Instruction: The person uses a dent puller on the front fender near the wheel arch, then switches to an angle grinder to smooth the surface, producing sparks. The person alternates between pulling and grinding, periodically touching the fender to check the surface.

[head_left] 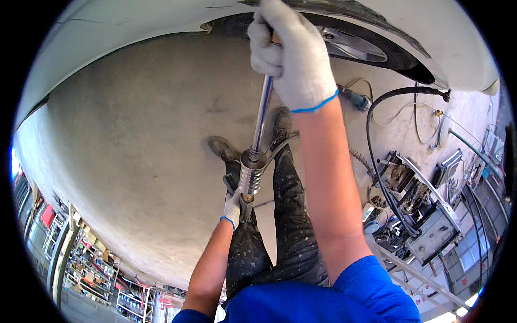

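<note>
My right hand [291, 64], in a white glove with blue cuff, is raised at the top centre, fingers curled round the upper end of a long metal puller tool [263, 107], just below the white car body [366, 27]. The tool's chrome rod runs down through a ribbed steel cylinder [251, 175]. My left hand [232, 210], also gloved, is closed round the tool's lower end under the cylinder, in front of my legs. A grey cable or hose curves away right of the cylinder. The tip at the car is hidden behind my right hand.
A car wheel [355, 46] is behind my right hand. A blue power tool [358, 99] lies on the grey floor [134, 134]. A black hose [377, 102] arches over a metal cart [428, 239] with tools on the right. Loaded shelves [91, 269] line the lower left.
</note>
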A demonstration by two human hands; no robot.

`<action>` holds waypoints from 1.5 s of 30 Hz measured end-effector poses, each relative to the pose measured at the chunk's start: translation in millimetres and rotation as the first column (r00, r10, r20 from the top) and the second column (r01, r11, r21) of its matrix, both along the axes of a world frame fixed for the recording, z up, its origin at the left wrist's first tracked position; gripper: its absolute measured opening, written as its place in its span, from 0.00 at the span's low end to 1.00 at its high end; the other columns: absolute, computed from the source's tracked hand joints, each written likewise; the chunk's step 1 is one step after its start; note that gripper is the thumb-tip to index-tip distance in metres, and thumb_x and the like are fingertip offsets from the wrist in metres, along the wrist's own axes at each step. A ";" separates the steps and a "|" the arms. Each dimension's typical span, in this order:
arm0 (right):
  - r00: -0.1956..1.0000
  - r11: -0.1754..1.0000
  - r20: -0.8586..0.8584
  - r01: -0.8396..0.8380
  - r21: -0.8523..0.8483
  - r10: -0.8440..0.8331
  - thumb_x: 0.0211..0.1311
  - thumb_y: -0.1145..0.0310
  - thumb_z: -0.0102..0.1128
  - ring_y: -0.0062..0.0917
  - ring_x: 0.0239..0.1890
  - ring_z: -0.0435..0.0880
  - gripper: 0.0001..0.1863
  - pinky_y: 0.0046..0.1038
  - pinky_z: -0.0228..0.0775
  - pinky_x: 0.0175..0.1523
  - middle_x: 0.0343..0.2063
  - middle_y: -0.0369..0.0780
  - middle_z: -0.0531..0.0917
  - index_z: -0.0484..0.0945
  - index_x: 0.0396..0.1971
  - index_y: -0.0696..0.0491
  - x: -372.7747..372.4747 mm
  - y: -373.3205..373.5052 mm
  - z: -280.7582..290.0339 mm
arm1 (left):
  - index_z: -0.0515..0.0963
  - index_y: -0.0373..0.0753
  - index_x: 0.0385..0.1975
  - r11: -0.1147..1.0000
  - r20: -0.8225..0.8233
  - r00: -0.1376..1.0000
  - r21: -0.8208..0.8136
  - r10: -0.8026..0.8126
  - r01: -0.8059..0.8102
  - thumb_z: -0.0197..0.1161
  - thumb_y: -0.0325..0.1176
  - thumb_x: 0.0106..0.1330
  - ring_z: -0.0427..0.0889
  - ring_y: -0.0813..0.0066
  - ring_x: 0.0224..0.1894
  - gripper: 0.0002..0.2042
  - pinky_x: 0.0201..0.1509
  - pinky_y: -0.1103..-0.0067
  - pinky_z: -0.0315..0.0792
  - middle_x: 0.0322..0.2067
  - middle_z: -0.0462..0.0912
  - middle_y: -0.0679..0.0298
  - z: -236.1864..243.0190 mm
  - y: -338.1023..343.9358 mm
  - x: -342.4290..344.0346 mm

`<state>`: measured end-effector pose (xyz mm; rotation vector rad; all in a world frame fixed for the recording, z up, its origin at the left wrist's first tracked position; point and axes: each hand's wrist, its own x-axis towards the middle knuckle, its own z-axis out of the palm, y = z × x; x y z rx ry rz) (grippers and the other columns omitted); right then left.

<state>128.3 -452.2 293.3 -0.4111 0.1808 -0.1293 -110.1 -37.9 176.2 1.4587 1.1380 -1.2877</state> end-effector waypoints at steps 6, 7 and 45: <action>0.981 0.966 0.154 -0.147 0.213 0.115 0.77 0.58 0.52 0.13 0.13 0.59 0.15 0.18 0.50 0.18 0.20 0.32 0.71 0.76 0.35 0.54 -5.3 8.6 -22.8 | 0.74 0.44 0.50 1.000 0.006 1.000 -0.003 -0.008 0.008 0.56 0.49 0.77 0.83 0.68 0.27 0.15 0.31 0.70 0.81 0.30 0.81 0.64 -9.0 11.4 -15.8; 0.991 0.989 0.052 -0.127 0.077 0.123 0.75 0.60 0.54 0.13 0.14 0.59 0.13 0.19 0.48 0.18 0.21 0.33 0.73 0.75 0.33 0.54 -8.8 16.5 -13.2 | 0.75 0.44 0.49 1.000 0.001 1.000 0.009 0.025 -0.025 0.56 0.48 0.77 0.83 0.68 0.27 0.15 0.31 0.70 0.81 0.29 0.81 0.64 -10.2 16.7 -21.3; 0.767 0.648 -0.372 0.074 -0.758 -0.522 0.67 0.60 0.66 0.18 0.29 0.83 0.17 0.23 0.77 0.34 0.26 0.40 0.83 0.77 0.37 0.61 -8.5 27.5 40.2 | 0.69 0.32 0.62 0.996 -0.019 0.999 -0.083 0.031 -0.032 0.64 0.48 0.72 0.81 0.70 0.51 0.29 0.56 0.73 0.75 0.51 0.81 0.59 -6.2 -3.2 0.7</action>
